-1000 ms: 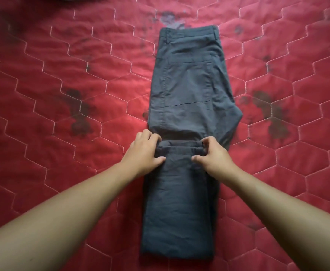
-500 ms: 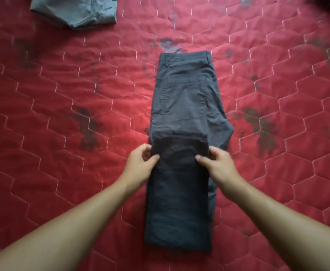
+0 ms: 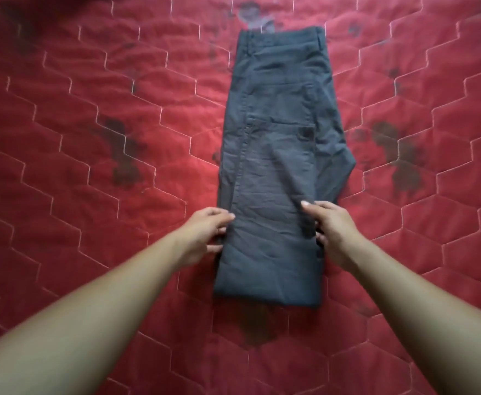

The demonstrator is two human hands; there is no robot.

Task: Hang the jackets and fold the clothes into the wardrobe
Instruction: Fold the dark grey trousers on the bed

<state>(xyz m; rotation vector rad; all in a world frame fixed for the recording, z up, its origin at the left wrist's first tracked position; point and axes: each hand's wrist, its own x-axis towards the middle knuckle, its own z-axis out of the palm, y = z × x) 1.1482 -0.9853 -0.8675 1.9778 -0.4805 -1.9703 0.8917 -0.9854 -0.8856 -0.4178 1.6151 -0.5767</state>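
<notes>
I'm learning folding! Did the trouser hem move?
Yes. The hem of the trousers went away from the person, toward the waistband.

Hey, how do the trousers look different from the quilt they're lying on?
The trousers are plain dark grey; the quilt is red. The quilt is stitched in hexagons and carries dark blotches, while the trousers show only creases and seams. The trousers are folded into a narrow strip, whereas the quilt spreads past every edge of the view. Both are cloth lying flat.
</notes>
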